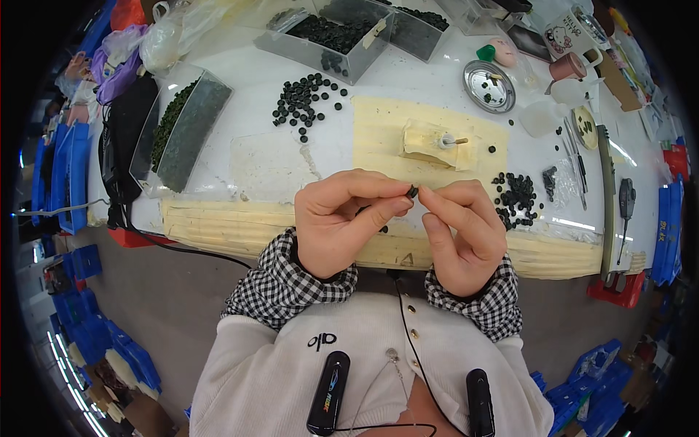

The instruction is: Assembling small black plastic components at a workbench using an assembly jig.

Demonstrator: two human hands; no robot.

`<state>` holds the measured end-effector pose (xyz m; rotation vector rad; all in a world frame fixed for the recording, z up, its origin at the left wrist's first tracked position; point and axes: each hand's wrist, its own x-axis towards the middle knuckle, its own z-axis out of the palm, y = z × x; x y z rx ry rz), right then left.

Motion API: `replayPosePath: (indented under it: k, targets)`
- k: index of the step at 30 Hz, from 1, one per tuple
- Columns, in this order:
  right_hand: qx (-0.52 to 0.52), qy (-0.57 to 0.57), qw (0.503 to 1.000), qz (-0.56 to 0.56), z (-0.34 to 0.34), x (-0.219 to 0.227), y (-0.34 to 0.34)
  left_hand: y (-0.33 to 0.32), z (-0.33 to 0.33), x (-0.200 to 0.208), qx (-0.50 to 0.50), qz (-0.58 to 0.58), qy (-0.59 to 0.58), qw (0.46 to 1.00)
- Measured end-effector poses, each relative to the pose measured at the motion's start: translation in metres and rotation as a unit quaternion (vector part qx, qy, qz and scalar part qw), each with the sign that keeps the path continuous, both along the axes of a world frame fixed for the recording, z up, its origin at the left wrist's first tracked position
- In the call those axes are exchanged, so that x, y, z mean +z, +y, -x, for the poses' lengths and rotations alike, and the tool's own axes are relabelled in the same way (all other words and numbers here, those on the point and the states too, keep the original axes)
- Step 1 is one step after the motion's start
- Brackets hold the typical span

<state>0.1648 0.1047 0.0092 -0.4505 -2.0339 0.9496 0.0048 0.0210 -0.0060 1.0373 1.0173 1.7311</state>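
Observation:
A small black round part (412, 192) is held up at the table's front edge, where the fingertips of both hands meet. My left hand (342, 215) pinches it between thumb and index finger. From the other side, my right hand (466, 229) is curled with its fingertips against the same part; its thumb sits a little lower. Beyond the hands, a taped block (426, 144) with a short upright peg stands on a yellow taped mat (378, 120). A pile of black round parts (518, 197) lies right of my right hand, and looser ones (300, 98) lie farther left.
Clear bins (349, 62) of black parts stand at the back. Another bin (204, 120) with green pieces is at left, beside a black bag (127, 142). A metal dish (488, 86), tweezers (577, 156), a screwdriver (625, 211) and a mug (571, 36) are at right.

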Motion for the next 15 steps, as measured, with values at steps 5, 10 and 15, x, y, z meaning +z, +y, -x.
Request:
replayPosePath:
  k: [5,10,15]
  targets:
    - [0.001,-0.003,1.000,0.006,-0.0001,0.0002,0.0000,-0.0008,-0.0034,0.0060,0.012,0.042,-0.038,0.998]
    - [0.004,-0.006,1.000,0.008,0.0002,0.0000,0.0000,-0.0003,-0.0015,0.0062,0.007,0.045,-0.006,0.999]
    - [0.011,-0.010,1.000,0.002,0.0003,0.0004,0.0010,0.0004,-0.0020,0.0021,0.011,0.033,-0.015,0.999]
